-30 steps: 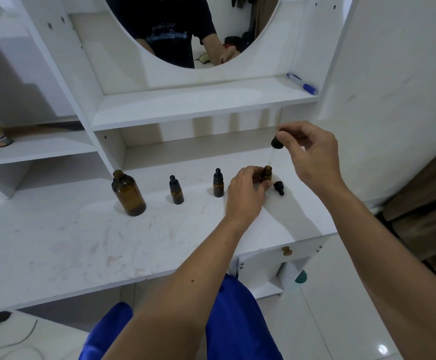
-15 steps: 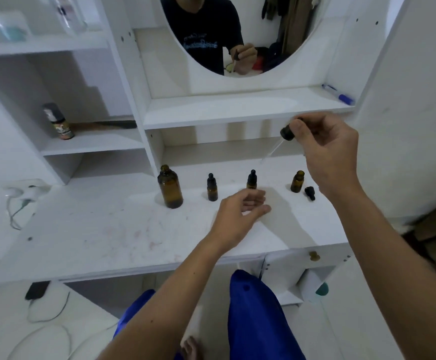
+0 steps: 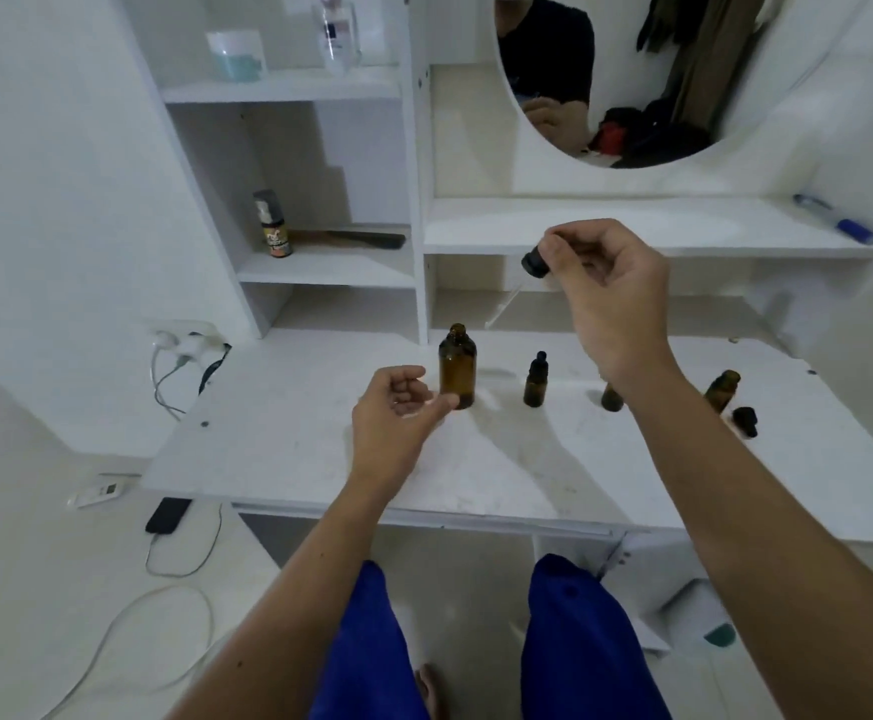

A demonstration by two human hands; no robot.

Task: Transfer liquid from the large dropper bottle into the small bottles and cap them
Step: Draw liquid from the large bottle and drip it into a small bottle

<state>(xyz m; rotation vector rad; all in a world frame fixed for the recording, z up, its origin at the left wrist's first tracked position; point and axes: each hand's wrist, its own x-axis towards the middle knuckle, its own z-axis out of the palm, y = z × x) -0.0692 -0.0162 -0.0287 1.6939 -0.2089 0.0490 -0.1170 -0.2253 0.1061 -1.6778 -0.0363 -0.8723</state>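
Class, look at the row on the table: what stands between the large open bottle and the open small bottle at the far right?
In the head view, two small bottles: a capped one and another mostly hidden behind the right wrist.

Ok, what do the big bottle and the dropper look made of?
Big bottle: likely amber glass, glossy, see-through brown. Dropper in the right hand: black bulb, probably rubber, matte; clear thin tube, glass or plastic, can't tell which.
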